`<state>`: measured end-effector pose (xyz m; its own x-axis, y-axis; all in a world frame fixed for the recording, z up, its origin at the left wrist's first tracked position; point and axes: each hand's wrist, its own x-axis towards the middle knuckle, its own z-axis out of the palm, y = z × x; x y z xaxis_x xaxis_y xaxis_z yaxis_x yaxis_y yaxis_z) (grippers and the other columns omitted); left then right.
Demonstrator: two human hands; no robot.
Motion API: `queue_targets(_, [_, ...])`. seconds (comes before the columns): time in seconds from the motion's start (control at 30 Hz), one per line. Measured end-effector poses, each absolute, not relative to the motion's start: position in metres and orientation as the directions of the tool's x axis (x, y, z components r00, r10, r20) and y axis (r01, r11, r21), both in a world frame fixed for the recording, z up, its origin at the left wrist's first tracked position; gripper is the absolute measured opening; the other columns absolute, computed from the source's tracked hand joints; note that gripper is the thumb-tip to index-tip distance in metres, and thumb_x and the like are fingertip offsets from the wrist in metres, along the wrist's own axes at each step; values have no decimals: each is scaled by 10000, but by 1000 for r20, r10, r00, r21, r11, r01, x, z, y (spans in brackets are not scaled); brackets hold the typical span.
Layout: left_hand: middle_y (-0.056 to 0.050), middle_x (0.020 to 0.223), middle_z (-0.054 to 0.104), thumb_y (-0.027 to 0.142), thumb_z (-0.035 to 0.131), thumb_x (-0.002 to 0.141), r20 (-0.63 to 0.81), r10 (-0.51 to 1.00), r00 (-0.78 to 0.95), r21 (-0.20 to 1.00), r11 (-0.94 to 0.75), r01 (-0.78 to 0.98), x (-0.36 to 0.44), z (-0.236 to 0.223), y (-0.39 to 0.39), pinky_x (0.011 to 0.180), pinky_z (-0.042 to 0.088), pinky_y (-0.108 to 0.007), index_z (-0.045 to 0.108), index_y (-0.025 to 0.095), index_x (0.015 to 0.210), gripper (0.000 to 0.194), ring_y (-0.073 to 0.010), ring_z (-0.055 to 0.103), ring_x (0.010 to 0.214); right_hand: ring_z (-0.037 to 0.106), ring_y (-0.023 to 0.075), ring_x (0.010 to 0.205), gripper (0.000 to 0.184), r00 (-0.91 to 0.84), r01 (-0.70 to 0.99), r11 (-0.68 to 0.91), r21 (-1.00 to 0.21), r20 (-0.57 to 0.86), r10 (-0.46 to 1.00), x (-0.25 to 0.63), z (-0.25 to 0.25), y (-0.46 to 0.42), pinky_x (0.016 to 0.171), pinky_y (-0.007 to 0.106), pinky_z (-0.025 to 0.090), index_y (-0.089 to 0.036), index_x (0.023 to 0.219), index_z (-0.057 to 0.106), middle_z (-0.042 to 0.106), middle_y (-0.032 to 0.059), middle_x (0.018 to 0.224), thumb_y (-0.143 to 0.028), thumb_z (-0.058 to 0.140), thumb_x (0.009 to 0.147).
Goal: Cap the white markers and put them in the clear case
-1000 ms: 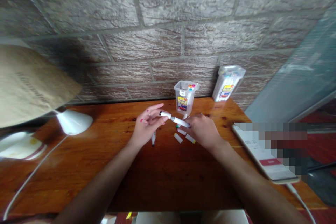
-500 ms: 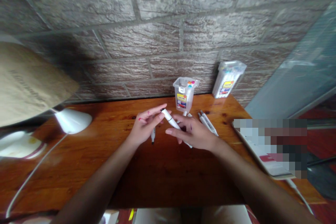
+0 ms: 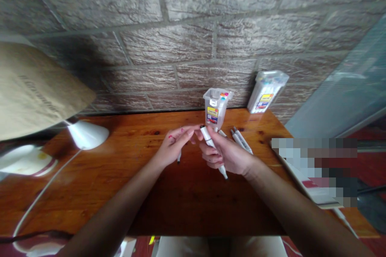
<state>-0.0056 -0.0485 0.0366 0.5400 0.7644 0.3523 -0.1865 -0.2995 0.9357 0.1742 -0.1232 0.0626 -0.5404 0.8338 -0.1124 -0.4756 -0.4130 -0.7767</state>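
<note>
My right hand (image 3: 224, 148) is wrapped round a white marker (image 3: 208, 138), which slants with its dark end up and its pale end showing below the fingers. Close against that dark end are the fingertips of my left hand (image 3: 177, 144), thumb pressed to forefinger; whether anything is pinched there is too small to see. Reddish marks show on the left fingers. Partly hidden behind the left hand, a dark-tipped marker (image 3: 179, 158) lies on the table. Behind my right hand stands a clear marker box (image 3: 214, 108), open at the top with a few coloured marker ends inside.
More white markers (image 3: 242, 140) lie right of my hands on the wooden table (image 3: 120, 168). A second, fuller marker box (image 3: 265, 94) stands against the brick wall (image 3: 187, 40). At left are a lamp (image 3: 87, 134), its cord and a white bowl (image 3: 27, 162); a pixelated object (image 3: 316, 172) lies right.
My right hand has turned and closed round the marker, which now stands steeper. Both hands have shifted slightly right, and my left forefinger and thumb have come together. The view has moved a little.
</note>
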Motion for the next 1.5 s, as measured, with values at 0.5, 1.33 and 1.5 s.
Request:
queue_targets(0.5, [-91,861,771,587,650,871,299,863,407,951,-305,-50,-1,44,-54,646,524,-282,809,165,844,453,-151,627,664,140,67,344,639,-366,-794,-251,-554,107,924,205,64,-109,329,220,168,-234,487,236,182,-91,401,-687,479,866])
queue_targets(1.33, [-73,912,791,269,851,729,75,760,645,996,-29,-82,10,36,-67,797,605,-336,760,162,957,268,-217,758,821,647,215,1077,497,136,-494,111,-862,49,990,157,41,-110,956,372,523,-263,898,577,707,31,1085,-755,581,824])
queue_targets(1.5, [-81,943,790,257,849,732,107,705,701,992,-24,-127,14,34,-70,835,597,-352,764,160,911,221,-228,750,877,676,221,1029,520,7,-309,62,-949,62,998,157,33,-109,919,392,541,-263,1054,592,705,56,1120,-742,458,903])
